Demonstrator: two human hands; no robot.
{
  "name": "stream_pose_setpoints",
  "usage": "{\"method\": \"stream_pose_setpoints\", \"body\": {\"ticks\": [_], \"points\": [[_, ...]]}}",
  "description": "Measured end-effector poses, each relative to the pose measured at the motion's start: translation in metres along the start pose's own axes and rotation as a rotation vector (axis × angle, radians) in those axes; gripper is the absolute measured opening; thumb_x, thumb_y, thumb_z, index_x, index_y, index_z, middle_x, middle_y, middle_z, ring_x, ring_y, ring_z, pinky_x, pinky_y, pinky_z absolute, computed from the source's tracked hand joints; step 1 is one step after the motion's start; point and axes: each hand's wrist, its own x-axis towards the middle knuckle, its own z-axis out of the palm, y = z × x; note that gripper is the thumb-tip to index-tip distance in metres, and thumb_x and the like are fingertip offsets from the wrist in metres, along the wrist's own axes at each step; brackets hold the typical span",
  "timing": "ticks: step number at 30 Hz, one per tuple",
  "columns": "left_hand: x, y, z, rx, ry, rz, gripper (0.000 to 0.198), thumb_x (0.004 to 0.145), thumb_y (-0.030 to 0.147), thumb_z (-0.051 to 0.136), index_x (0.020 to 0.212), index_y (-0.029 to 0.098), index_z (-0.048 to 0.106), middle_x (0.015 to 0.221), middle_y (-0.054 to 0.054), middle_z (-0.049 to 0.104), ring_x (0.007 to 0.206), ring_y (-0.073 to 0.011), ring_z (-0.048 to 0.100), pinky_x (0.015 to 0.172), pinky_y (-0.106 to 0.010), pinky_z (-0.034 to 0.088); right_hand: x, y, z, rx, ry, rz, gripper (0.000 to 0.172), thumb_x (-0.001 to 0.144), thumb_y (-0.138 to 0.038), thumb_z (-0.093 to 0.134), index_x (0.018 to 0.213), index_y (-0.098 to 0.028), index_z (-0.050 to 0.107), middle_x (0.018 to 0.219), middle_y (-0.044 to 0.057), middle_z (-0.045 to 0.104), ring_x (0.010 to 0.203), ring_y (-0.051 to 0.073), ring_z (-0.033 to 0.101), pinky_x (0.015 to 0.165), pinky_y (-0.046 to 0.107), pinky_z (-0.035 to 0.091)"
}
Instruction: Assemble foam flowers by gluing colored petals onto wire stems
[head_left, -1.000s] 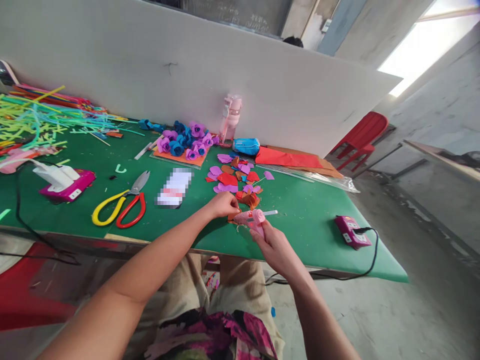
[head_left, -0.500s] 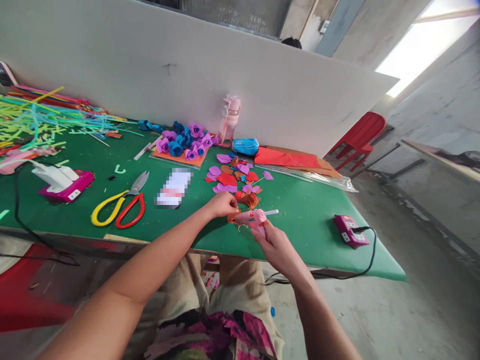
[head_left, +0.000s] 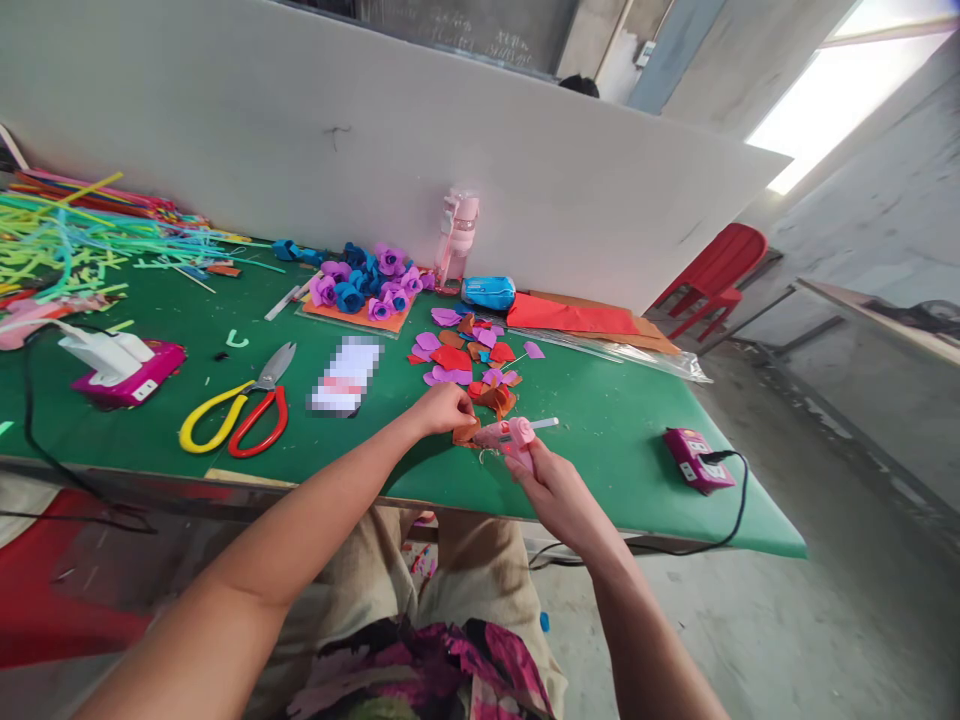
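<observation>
As the left hand (head_left: 445,408) pinched orange-brown paper (head_left: 466,434) on the green table (head_left: 607,450), the right hand (head_left: 553,487), wrapped round the pink glue gun (head_left: 516,432), drew slightly rightward, baring more paper.

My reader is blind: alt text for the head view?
The right hand grips a pink glue gun pointed at a brown paper piece the left hand pinches. Purple, red and brown paper petals lie beyond on a green table.
</observation>
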Motion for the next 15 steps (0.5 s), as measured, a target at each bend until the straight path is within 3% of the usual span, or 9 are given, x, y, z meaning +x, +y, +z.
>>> {"method": "stream_pose_setpoints", "body": {"ticks": [7, 15], "points": [[0.0011, -0.0017, 0.0004, -0.001, -0.014, 0.002, 0.017, 0.066, 0.026, 0.061, 0.067, 0.013, 0.071, 0.061, -0.002, 0.066, 0.057, -0.0126, 0.053, 0.05, -0.023, 0.028, -0.0002, 0.0001, -0.0025, 0.003, -0.013, 0.019, 0.034, 0.09, -0.035, 0.037, 0.115, -0.016, 0.052, 0.096, 0.01, 0.067, 0.088, 0.024, 0.062, 0.072, 0.029, 0.041], [0.0005, -0.0003, 0.0006, 0.012, 0.0, -0.002, 0.016, 0.067, 0.025, 0.061, 0.068, 0.012, 0.071, 0.064, -0.003, 0.067, 0.059, -0.0141, 0.055, 0.052, -0.024, 0.03, -0.0026, 0.001, -0.0053, -0.005, 0.014, 0.008, 0.031, 0.09, -0.036, 0.036, 0.108, -0.018, 0.053, 0.09, 0.009, 0.067, 0.078, 0.021, 0.06, 0.067, 0.028, 0.04]]}}
